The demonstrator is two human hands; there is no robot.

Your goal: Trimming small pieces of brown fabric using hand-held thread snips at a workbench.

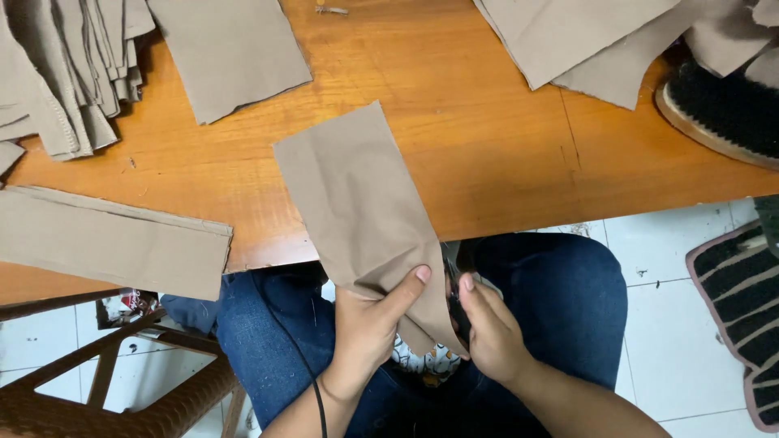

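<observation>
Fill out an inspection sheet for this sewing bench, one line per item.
Surface: orange wooden table, scuffed, mostly covered at the edges.
Job's things: tan fabric piece hanging over the table edge, pinched at its lower end by both hands; a dark tool, partly hidden, by the right hand.
Clutter: stack of tan cut pieces, long folded strip, loose sheets and, brush.
Hands: left hand grips the fabric; right hand holds its edge.
Cables: thin black cord across the lap.
Surroundings: white tiled floor, striped mat, brown stool.
</observation>
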